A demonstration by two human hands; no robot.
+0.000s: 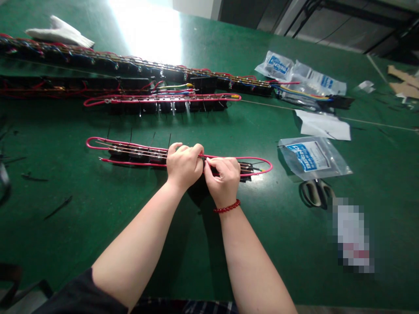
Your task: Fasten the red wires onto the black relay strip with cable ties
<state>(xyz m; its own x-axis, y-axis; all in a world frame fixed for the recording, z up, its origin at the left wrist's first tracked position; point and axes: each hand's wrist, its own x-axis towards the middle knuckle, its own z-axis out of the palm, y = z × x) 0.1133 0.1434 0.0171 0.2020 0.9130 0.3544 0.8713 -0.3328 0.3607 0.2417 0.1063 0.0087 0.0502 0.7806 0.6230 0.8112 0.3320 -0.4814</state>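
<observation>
A long black terminal strip (137,153) with thin copper-coloured rods along it lies on the green table before me. A red wire (144,164) runs along it and loops past both ends. Thin black ties stick up from its left half. My left hand (185,163) is closed over the middle of the strip, fingers curled around it. Right beside it, my right hand (224,176) is closed in a pinch at the strip, thumb against forefinger. What sits between those fingertips is too small to make out. A red bead bracelet (227,206) circles my right wrist.
Behind lie a similar strip with red wire (196,104) and longer wired strips (131,63). At right are a clear labelled bag (314,157), scissors (316,193), a white paper (322,125) and more bags (278,65). A white glove (62,32) lies far left. Black tie scraps (59,207) lie at left.
</observation>
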